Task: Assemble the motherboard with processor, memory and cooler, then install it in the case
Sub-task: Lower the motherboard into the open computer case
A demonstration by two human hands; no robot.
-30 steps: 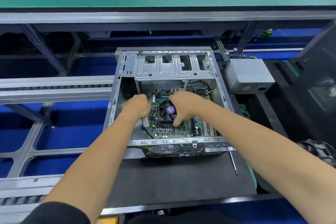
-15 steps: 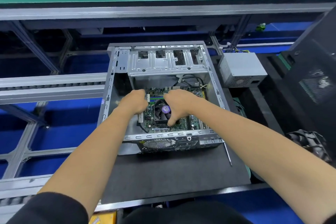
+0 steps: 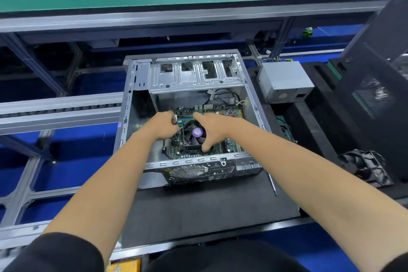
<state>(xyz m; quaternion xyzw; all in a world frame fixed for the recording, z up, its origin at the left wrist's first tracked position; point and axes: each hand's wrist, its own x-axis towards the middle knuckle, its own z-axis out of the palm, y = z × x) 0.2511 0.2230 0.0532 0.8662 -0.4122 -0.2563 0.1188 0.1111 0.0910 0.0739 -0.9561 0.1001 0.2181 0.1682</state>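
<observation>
Late stage, judging by layout: motherboard (image 3: 199,130) already inside case (image 3: 254,104), cooler (image 3: 194,137) mounted on top; memory apparently seated just behind the cooler, processor hidden beneath it. Remaining, probably: final seating and fastening; no screws discernible.

Left hand (image 3: 162,127): fingers curled, gripping the board's left edge. Right hand (image 3: 212,129): forefinger extended, thumb spread down beside the cooler, pressing rather than clasping.

Board: green, densely populated, flat on the case floor. Cooler: black fan, purple hub label.
</observation>
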